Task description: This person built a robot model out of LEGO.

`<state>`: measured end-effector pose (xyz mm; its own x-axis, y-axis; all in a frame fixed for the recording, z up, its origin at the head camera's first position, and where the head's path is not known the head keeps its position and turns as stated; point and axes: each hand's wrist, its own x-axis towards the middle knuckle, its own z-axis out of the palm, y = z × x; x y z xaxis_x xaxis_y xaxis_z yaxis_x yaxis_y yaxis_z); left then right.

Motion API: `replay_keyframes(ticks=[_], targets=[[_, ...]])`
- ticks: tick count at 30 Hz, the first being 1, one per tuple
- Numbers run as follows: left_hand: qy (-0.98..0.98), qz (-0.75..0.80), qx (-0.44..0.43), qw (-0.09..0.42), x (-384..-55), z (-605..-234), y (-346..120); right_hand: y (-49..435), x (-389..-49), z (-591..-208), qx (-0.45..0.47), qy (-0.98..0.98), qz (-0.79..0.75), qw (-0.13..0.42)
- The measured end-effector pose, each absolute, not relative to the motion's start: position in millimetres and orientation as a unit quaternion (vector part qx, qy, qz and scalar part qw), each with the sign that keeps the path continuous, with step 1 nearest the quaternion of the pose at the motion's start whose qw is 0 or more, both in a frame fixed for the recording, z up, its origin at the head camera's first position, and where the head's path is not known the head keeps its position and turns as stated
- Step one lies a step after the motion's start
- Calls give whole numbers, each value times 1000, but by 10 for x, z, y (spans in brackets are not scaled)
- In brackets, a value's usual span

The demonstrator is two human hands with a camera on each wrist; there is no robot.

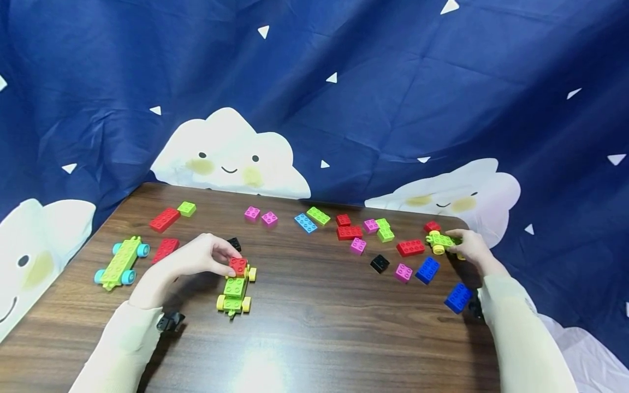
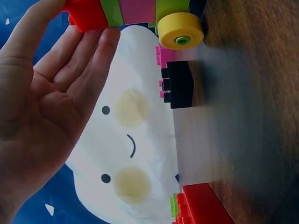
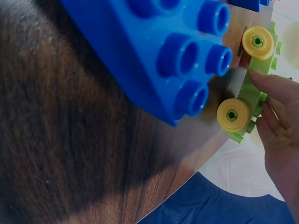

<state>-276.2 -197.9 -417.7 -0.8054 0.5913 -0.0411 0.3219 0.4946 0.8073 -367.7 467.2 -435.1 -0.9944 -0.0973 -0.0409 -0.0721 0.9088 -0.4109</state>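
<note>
My left hand pinches a red brick between thumb and fingers. That brick tops a stack on a lime-green wheeled base with yellow wheels; in the left wrist view, a green brick and a pink brick show beneath the red one. At the table's right side, my right hand grips a second lime-green wheeled base, also yellow-wheeled. The right wrist view shows the thumb on this base's side and fingers over its studs.
A third green base with blue wheels stands at the left beside red bricks. Several pink, red, green and black bricks lie along the table's back. Blue bricks sit close to my right forearm. A curtain hangs behind the table.
</note>
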Motion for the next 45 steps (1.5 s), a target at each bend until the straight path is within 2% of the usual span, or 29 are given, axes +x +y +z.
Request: replay_keyframes(ticks=[7, 16, 27, 31, 35, 45], targets=[[854, 419, 263, 161, -2759, -4181, -1975, 4703, -3622, -4333, -31, 970, -236, 38], [853, 422, 258, 168, -2761, -4190, -1978, 4714, -3594, -4214, -36, 979, -198, 28], [848, 430, 262, 165, -2787, -4227, -1997, 4560, -3544, -3958, -59, 983, -165, -46], [848, 430, 261, 164, -2794, -4236, -1994, 4424, -3501, -3883, -73, 977, -178, -95], [849, 429, 261, 165, -2798, -4244, -1992, 4240, -3409, -3766, -80, 969, -192, -135], [850, 423, 268, 163, -2794, -4217, -1989, 3632, -3160, -3493, -65, 947, -247, -193]])
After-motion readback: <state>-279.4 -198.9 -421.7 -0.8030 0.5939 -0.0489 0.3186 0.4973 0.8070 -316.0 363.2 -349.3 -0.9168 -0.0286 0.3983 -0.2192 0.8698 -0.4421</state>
